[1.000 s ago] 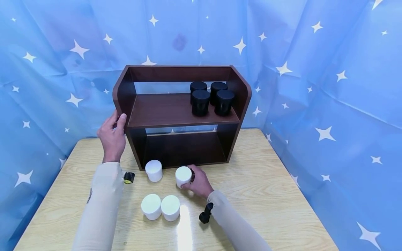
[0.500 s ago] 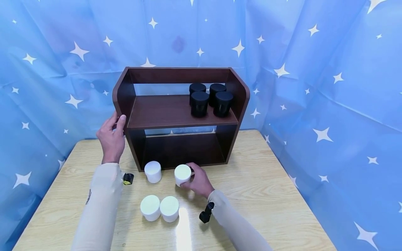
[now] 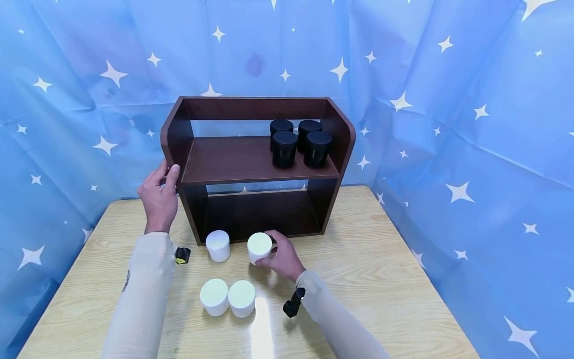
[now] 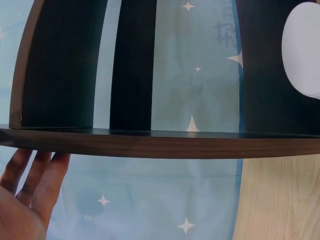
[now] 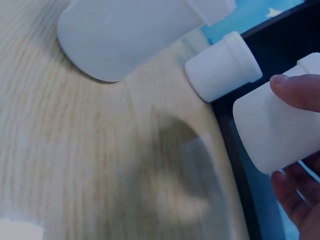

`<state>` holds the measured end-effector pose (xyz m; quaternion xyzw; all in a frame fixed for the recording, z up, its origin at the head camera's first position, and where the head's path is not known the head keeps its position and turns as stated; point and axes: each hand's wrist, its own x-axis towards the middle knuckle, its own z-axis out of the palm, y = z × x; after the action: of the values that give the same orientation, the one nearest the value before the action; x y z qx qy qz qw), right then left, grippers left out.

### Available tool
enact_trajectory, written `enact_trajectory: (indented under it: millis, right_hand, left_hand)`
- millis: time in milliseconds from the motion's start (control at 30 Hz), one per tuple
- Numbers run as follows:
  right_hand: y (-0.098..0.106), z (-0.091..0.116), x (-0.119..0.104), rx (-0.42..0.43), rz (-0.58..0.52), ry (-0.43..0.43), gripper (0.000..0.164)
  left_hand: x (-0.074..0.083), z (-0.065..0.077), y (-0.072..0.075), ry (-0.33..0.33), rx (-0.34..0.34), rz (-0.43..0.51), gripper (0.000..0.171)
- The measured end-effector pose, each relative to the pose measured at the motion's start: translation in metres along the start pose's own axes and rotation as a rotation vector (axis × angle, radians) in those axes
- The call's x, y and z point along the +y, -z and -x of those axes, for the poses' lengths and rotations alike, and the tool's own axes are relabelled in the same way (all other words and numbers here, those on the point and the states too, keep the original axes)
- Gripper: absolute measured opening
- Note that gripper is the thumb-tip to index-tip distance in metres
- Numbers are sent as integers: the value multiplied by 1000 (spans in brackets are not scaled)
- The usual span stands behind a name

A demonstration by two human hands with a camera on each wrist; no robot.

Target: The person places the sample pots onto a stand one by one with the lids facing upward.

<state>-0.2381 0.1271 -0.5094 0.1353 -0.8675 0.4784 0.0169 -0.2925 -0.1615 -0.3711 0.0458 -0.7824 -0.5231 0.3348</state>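
My right hand (image 3: 285, 258) grips a white lidded jar (image 3: 259, 247) by its sides, just in front of the shelf's lower front edge. In the right wrist view the thumb and fingers hold the white jar (image 5: 275, 127) from opposite sides, and it casts a shadow on the table. My left hand (image 3: 159, 199) touches the left side panel of the dark brown two-tier shelf (image 3: 224, 159). Its straight fingers (image 4: 50, 180) meet the panel's outer face in the left wrist view. Another white jar (image 3: 218, 247) stands at the shelf's front left, and two white jars (image 3: 214, 297) stand side by side nearer me.
Several black jars (image 3: 284, 149) stand grouped at the right of the upper tier. The wooden table (image 3: 367, 279) extends to both sides of the shelf. A blue curtain (image 3: 426, 124) with white stars surrounds the back and sides.
My right hand has brought the white jar slightly up and left, closer to the shelf. The left hand keeps its place on the side panel.
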Motion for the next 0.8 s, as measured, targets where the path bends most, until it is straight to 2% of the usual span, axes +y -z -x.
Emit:
enact_trajectory:
  millis: [800]
  right_hand:
    - [6,-9,-13,18,-25,17,71]
  left_hand:
    - [-2,-1,-1,-10,10,-3,37]
